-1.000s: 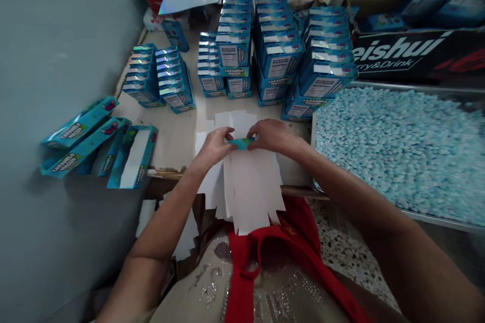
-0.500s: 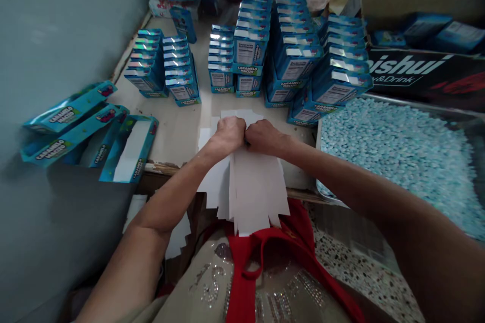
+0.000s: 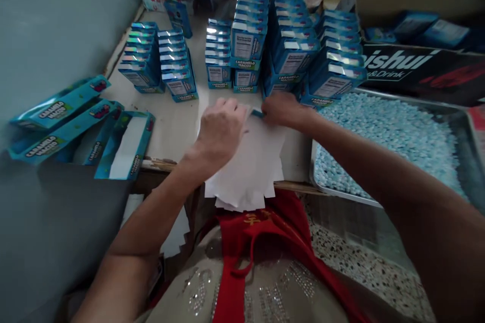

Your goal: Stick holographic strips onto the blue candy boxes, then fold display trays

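Observation:
Flat white cardboard blanks point(image 3: 242, 176) lie overlapping at the table's front edge, their lower ends jutting out over a red apron. My left hand point(image 3: 223, 128) has its fingers curled over the far left part of the top blank. Slightly blurred, my right hand point(image 3: 280, 109) pinches the blank's far right corner, where a narrow blue edge shows between the two hands. Just beyond my hands stand stacks of blue candy boxes point(image 3: 248, 40) marked "Caramelo Macizo". My left fingertips are partly hidden.
Open blue display trays point(image 3: 123, 146) lie at the table's left, near the grey wall. A metal tray point(image 3: 313, 166) of small pale-blue pieces is on the right, below a black printed carton point(image 3: 413, 68). More blue boxes point(image 3: 142, 58) stand at the back left.
My hands were together as fists at the middle of the blank. Now my right hand has moved right and away from me, and the blank's near end has drawn back from me.

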Demonstrator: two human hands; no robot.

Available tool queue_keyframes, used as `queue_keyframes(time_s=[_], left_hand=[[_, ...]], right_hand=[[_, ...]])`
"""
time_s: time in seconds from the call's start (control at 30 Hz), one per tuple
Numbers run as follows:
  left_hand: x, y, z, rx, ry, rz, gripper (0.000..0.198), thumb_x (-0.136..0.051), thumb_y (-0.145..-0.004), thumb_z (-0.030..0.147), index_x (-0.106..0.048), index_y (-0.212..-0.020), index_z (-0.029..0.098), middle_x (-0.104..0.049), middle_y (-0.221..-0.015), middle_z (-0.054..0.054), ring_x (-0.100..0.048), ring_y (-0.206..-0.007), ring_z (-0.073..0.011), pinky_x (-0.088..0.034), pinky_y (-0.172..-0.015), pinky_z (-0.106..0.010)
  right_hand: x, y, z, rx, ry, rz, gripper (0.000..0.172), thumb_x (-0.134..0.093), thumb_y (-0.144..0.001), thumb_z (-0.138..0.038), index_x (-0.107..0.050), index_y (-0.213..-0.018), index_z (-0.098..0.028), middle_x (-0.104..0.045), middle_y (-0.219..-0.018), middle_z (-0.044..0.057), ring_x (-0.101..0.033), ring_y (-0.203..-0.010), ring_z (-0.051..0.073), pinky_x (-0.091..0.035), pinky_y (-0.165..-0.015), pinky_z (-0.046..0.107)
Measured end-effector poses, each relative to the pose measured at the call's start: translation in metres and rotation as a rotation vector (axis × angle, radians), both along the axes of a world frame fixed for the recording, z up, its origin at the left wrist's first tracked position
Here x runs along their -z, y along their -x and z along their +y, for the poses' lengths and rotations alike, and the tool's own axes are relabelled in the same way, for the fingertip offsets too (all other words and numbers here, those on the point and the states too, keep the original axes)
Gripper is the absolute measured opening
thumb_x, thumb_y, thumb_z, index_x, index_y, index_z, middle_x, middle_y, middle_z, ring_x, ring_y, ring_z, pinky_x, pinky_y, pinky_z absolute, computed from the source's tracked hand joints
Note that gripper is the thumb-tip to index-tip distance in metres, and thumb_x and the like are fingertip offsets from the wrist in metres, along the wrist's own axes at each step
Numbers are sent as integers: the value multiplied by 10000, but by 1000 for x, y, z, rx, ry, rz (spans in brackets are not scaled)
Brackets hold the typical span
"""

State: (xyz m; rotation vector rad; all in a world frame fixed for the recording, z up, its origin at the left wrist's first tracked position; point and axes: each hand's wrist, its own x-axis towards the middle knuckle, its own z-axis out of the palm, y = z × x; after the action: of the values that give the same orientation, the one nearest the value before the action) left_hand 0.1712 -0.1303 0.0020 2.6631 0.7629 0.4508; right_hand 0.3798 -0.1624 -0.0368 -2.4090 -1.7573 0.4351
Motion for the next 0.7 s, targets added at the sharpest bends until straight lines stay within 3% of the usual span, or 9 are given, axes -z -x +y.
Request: queue_keyframes(time_s=[0.1,0.2,0.27,0.3,0.43,0.53,0.63,0.7], left_hand=[[-9,33,-53,104,-35,48,320,-784,-854,391,-673,-1073,185,-673,-1051,-103,-604,-1062,-305,-468,-906,-414],[16,51,-90,110,-94,116,279,-726,-900,398,-658,-1070,187,-696,-1023,-108,-619,-975,-286,-469,-828,-398],[39,58,-99,57,-130,139,161,-596,-990,345,-663,-999,198,-699,-935,-95,-616,-885,-257,-447,-753,-376],[48,60,-100,27,-148,138,196,-525,-1024,325,-663,-957,204,-695,-894,-90,-608,-851,-248,-432,-726,-372],[66,65,-92,12,-158,83,347,-422,-1052,392,-648,-853,219,-686,-881,-104,-585,-874,-263,-414,-786,-404],[67,62,-84,13,-74,51,396,-419,-1038,460,-626,-792,228,-672,-835,-98,-569,-863,-266,-388,-882,-444],[67,53,-75,-27,19,47,448,-402,-1034,481,-616,-735,225,-666,-785,-94,-569,-843,-264,-365,-901,-451],[68,45,-64,-36,100,85,467,-403,-1031,481,-624,-708,225,-666,-754,-86,-578,-809,-258,-368,-871,-428]], right_hand=[[-13,-22,-23,44,279,-28,177,-681,-794,-176,-681,-655,-66,-718,-774,173,-719,-928,326,-493,-801,393],[-14,-24,-57,103,498,75,258,-601,-855,-174,-673,-623,-84,-682,-626,139,-710,-671,241,-513,-670,350],[-9,-15,-81,136,537,182,336,-573,-884,-195,-636,-561,-125,-656,-557,108,-647,-525,191,-498,-581,326],[-6,-10,-92,140,540,239,371,-566,-896,-204,-609,-532,-143,-649,-545,101,-617,-485,170,-485,-556,316],[2,9,-123,72,515,389,509,-505,-979,-298,-534,-486,-174,-630,-547,94,-562,-455,107,-440,-562,282],[-1,17,-137,73,438,210,537,-494,-1021,-421,-579,-550,-178,-645,-602,110,-604,-539,150,-417,-598,309],[-10,30,-153,148,107,-136,478,-430,-1047,-498,-692,-811,-174,-701,-784,146,-656,-730,246,-401,-647,352],[-13,45,-167,83,-107,-189,450,-354,-1072,-465,-703,-980,-196,-716,-910,141,-654,-853,264,-421,-720,371]])
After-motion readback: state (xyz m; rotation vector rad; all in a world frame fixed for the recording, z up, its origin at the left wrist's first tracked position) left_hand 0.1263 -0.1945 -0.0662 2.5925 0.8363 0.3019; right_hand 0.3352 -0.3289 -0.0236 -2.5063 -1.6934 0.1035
